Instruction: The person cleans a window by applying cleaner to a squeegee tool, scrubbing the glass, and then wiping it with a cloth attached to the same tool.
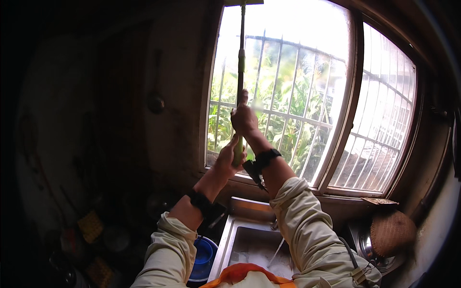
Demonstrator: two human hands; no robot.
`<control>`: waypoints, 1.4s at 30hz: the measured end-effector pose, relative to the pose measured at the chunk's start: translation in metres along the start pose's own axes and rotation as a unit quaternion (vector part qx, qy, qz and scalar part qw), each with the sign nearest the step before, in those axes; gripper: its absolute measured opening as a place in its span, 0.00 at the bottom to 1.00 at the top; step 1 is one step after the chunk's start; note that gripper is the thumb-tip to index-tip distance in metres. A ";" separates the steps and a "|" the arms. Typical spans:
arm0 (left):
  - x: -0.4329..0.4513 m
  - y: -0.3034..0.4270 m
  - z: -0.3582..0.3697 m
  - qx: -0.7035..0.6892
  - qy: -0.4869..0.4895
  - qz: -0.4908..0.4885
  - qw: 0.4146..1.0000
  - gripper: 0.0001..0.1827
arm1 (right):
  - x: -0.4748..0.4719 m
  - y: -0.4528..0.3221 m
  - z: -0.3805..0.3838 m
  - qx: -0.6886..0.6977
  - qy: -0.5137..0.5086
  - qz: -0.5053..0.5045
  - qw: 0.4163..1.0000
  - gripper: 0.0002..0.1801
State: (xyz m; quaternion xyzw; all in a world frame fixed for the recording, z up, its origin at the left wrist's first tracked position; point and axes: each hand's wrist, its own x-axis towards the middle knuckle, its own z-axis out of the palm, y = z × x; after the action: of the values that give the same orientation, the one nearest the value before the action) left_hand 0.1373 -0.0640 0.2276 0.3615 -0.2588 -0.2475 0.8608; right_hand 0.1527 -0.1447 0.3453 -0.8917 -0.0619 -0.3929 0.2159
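Note:
Both my hands grip the pole [241,77] of a long-handled window squeegee, held upright before a sliding window [277,118]. My right hand [245,117] closes around the dark shaft, with one finger stretched up along it. Lower down, my left hand [228,156] wraps the green grip [238,154] at the pole's bottom end. The wide green head [245,3] is at the top of the view and partly cut off. Whether its edge touches the glass I cannot tell.
Below is a stainless steel sink [230,225] with water running from its tap [274,225]. Blue basins [203,252] stand left of it. A woven basket [392,233] rests over metal pans [363,246] at right. Metal bars [288,115] cross outside the window. A ladle [156,103] hangs on the dark wall.

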 end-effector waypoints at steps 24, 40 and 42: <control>-0.106 -0.089 -0.079 -0.033 0.044 -0.092 0.994 0.27 | 0.018 -0.010 0.044 0.045 0.058 0.111 0.991 0.43; -0.439 -0.212 -0.181 0.163 0.300 -0.105 0.934 0.20 | -0.294 -0.022 0.225 0.379 -0.057 0.143 0.912 0.30; -0.429 -0.209 -0.180 0.193 0.299 -0.049 0.933 0.19 | -0.276 -0.043 0.212 0.399 -0.048 0.103 0.910 0.29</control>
State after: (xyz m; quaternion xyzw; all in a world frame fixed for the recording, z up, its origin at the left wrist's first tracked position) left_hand -0.1193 0.1599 -0.1527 0.5906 -0.0139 -0.1150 0.7986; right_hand 0.0946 0.0016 0.0322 -0.7506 -0.1310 -0.2679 0.5896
